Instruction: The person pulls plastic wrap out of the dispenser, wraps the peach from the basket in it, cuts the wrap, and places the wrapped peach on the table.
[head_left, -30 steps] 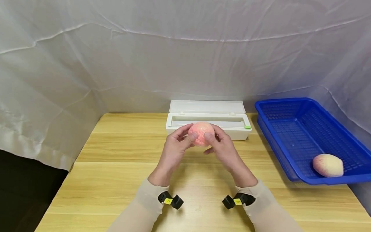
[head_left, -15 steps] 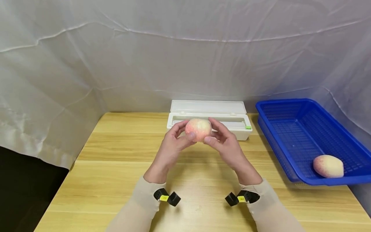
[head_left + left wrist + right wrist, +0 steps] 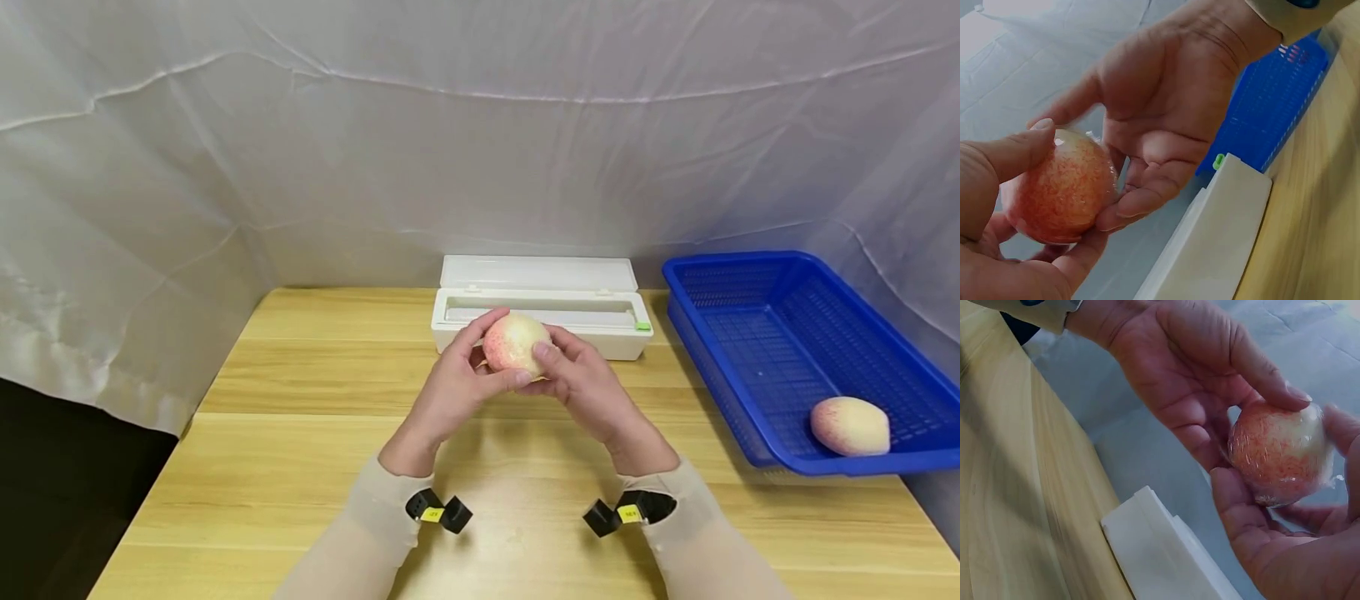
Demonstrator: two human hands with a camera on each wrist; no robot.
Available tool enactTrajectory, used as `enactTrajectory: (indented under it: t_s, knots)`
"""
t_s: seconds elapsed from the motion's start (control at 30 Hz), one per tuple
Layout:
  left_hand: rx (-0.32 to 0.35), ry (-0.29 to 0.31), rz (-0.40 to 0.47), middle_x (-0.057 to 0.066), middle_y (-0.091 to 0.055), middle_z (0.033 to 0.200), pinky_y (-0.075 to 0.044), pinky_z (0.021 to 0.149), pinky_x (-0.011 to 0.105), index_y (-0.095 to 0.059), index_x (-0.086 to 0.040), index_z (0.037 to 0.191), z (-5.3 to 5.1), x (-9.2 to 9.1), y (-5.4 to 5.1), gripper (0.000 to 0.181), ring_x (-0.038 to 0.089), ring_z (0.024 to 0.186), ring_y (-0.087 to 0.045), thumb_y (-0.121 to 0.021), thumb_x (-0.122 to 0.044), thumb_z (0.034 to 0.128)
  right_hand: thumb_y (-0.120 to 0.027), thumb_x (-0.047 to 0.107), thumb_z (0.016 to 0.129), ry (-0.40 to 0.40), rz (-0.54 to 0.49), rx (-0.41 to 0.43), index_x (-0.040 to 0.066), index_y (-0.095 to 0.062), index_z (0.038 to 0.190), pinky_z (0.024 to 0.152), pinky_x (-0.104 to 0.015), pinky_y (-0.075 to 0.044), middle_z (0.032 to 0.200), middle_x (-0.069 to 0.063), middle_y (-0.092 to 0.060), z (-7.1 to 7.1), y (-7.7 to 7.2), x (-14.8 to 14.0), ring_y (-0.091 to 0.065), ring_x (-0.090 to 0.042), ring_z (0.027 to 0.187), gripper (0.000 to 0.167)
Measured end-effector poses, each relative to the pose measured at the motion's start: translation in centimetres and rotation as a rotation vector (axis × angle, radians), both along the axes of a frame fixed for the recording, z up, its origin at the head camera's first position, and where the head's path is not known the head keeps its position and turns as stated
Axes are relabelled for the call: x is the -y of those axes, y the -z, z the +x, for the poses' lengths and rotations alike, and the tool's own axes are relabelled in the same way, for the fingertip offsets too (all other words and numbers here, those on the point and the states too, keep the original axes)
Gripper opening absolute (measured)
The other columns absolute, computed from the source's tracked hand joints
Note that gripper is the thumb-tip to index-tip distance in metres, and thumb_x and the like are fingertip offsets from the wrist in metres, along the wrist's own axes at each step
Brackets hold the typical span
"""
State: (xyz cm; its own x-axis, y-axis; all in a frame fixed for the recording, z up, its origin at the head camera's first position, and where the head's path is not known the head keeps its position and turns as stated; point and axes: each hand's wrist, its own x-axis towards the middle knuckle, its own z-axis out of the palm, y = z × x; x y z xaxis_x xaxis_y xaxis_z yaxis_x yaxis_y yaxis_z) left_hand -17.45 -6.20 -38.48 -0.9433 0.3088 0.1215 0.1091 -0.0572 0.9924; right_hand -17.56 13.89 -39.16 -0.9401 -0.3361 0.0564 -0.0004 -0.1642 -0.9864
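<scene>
A pink and pale-yellow peach (image 3: 513,343), wrapped in clear film, is held up over the table between both hands. My left hand (image 3: 452,385) grips its left side, thumb along the lower front and fingers behind. From the right, my right hand (image 3: 588,385) holds it with the thumb on the front. Glossy film creases show on the peach (image 3: 1063,187) in the left wrist view. A bit of loose film sticks out beside the peach (image 3: 1279,453) in the right wrist view. The far side is partly hidden by fingers.
Behind the hands stands a white cling-film box (image 3: 618,346), lid raised, a roll inside. A blue basket (image 3: 716,387) at the right holds another peach (image 3: 850,427). Grey cloth (image 3: 480,167) hangs behind the wooden table (image 3: 315,467).
The peach has turned in the hands, from its pink side facing up to a mostly pale side. The right fingers, spread half a second ago, have closed in on it.
</scene>
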Motion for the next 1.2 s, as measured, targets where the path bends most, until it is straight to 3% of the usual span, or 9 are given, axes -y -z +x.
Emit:
enactTrajectory:
  t_s: [0.23, 0.43, 0.57, 0.67, 0.8, 0.9, 1.07, 1.2]
  knots:
    - [0.045, 0.011, 0.063, 0.015, -0.051, 0.149, -0.056, 0.104, 0.032, -0.039, -0.008, 0.152, 0.0, 0.0, 0.0, 0.079, 0.028, 0.134, -0.059, -0.082, 0.004, 0.0867, -0.060, 0.017, 0.109, 0.041, 0.011, -0.020, -0.011, -0.046, 0.149, 0.091, -0.034, -0.062, 0.131, -0.009, -0.059, 0.0, 0.0, 0.0, -0.068, -0.016, 0.108, 0.051]
    - [0.060, 0.053, 0.139, 0.016, -0.049, 0.148, -0.057, 0.097, 0.026, -0.037, -0.012, 0.161, -0.1, 0.4, -0.1, 0.079, 0.024, 0.128, -0.059, -0.072, 0.007, 0.0927, -0.050, 0.034, 0.113, -0.001, 0.010, 0.028, -0.005, -0.045, 0.151, 0.090, -0.038, -0.062, 0.124, 0.000, -0.066, -0.2, -0.3, -1.1, -0.068, -0.014, 0.108, 0.055]
    - [0.059, 0.071, 0.181, 0.019, -0.046, 0.157, -0.057, 0.100, 0.028, -0.031, -0.009, 0.163, -0.1, 0.5, -0.1, 0.075, 0.027, 0.133, -0.057, -0.065, 0.007, 0.0982, -0.052, 0.030, 0.112, 0.003, 0.048, 0.038, 0.001, -0.044, 0.155, 0.083, -0.031, -0.057, 0.119, 0.003, -0.065, -0.2, -0.4, -1.5, -0.063, -0.013, 0.100, 0.052]
    - [0.051, 0.079, 0.145, 0.013, -0.045, 0.160, -0.057, 0.101, 0.031, -0.036, -0.015, 0.162, -0.1, 0.3, 0.0, 0.074, 0.029, 0.135, -0.058, -0.070, 0.002, 0.0976, -0.054, 0.020, 0.111, 0.022, 0.038, 0.035, 0.000, -0.040, 0.157, 0.085, -0.029, -0.058, 0.119, 0.001, -0.065, -0.2, -0.4, -1.2, -0.064, -0.014, 0.098, 0.052]
    - [0.013, 0.036, 0.014, 0.006, -0.053, 0.152, -0.060, 0.096, 0.031, -0.043, -0.028, 0.160, -0.2, 0.1, 0.2, 0.084, 0.027, 0.126, -0.066, -0.083, -0.005, 0.0903, -0.058, 0.015, 0.109, 0.028, 0.084, 0.020, 0.000, -0.039, 0.155, 0.087, -0.035, -0.062, 0.127, -0.009, -0.067, -0.1, -0.5, -1.1, -0.070, -0.016, 0.100, 0.052]
    - [-0.039, 0.020, -0.072, 0.007, -0.059, 0.148, -0.062, 0.091, 0.030, -0.047, -0.026, 0.160, -0.3, 0.1, 0.3, 0.084, 0.025, 0.117, -0.070, -0.086, -0.007, 0.0881, -0.064, 0.016, 0.107, 0.026, 0.164, -0.028, 0.001, -0.043, 0.155, 0.083, -0.037, -0.063, 0.132, -0.014, -0.065, -0.1, -0.5, -1.2, -0.071, -0.017, 0.099, 0.054]
    - [-0.107, 0.051, -0.142, 0.010, -0.059, 0.149, -0.062, 0.090, 0.030, -0.046, -0.025, 0.160, -0.2, 0.3, 0.1, 0.086, 0.024, 0.112, -0.073, -0.087, -0.005, 0.0865, -0.072, 0.014, 0.101, 0.076, 0.237, -0.118, 0.001, -0.054, 0.150, 0.077, -0.033, -0.063, 0.124, -0.013, -0.068, 0.0, -0.6, -1.0, -0.071, -0.015, 0.095, 0.053]
    - [-0.073, 0.035, -0.197, 0.007, -0.056, 0.153, -0.063, 0.087, 0.031, -0.044, -0.035, 0.161, 0.0, 0.4, -0.1, 0.087, 0.022, 0.107, -0.075, -0.084, -0.006, 0.0893, -0.076, 0.006, 0.097, 0.121, 0.261, -0.159, 0.004, -0.054, 0.151, 0.079, -0.028, -0.063, 0.133, -0.019, -0.065, 0.1, -0.5, -0.6, -0.072, -0.013, 0.099, 0.058]
